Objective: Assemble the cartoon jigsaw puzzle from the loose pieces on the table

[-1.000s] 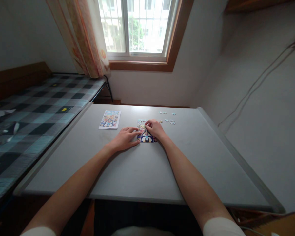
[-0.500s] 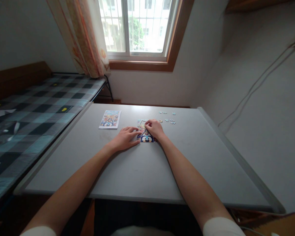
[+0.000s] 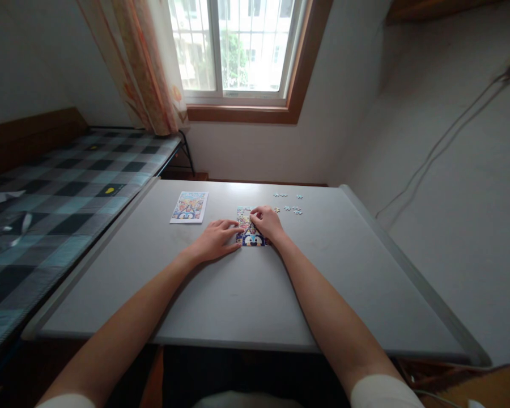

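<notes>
While the broad, smooth grey-white table (image 3: 238,306) fills the foreground, a long bed with a blue, grey and black checked cover (image 3: 123,156) runs along the table's left side, and a bright glass window (image 3: 250,62) in a brown wooden frame rises beyond the table's far edge. Near the table's middle, the bare left hand (image 3: 217,240) rests with fingers loosely spread, gripping nothing, its tips at the left edge of a flat, multicoloured, rectangular jigsaw puzzle (image 3: 252,241). Over the puzzle, the bare right hand (image 3: 268,221) has thumb and forefinger drawn close; whether they pinch anything I cannot tell at this size. A white-bordered, colourfully printed paper sheet (image 3: 189,207) lies toward the table's far left corner. Small, knobbed, mostly pale blue loose pieces (image 3: 288,208) are scattered toward the table's far right.
</notes>
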`<action>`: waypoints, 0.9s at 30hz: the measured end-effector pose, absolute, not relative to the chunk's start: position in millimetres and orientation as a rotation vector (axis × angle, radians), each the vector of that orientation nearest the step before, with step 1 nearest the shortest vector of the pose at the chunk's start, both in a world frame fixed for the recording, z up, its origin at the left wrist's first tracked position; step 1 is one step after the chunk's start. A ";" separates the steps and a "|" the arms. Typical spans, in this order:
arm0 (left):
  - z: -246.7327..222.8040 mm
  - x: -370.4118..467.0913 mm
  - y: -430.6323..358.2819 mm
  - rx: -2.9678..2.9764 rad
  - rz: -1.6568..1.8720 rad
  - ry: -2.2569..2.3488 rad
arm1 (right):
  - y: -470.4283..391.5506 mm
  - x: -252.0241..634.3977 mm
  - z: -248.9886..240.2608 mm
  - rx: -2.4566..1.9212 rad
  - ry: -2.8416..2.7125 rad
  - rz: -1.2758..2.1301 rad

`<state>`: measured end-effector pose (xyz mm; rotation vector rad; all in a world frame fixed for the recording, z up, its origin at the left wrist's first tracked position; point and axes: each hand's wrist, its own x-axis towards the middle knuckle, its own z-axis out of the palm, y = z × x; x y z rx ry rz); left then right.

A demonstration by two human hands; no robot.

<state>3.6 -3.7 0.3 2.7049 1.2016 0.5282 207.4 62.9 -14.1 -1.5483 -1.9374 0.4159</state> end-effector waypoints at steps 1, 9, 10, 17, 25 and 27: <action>0.2 3.6 -3.7 2.703 0.531 1.201 | 63.2 208.0 -14.3 -1.541 -1.918 0.422; 0.3 4.3 -3.3 2.690 0.538 1.204 | 62.8 208.1 -14.2 -1.547 -1.919 0.443; 0.3 4.4 -3.3 2.688 0.539 1.207 | 62.6 207.6 -14.3 -1.556 -1.927 0.438; 0.1 3.6 -3.4 2.690 0.549 1.198 | 63.1 206.9 -14.4 -1.541 -1.941 0.429; -0.9 1.4 -3.0 2.685 0.565 1.191 | 70.7 220.3 -11.1 -1.424 -1.916 0.564; -0.8 1.6 -3.1 2.688 0.560 1.191 | 71.0 222.1 -10.3 -1.415 -1.943 0.572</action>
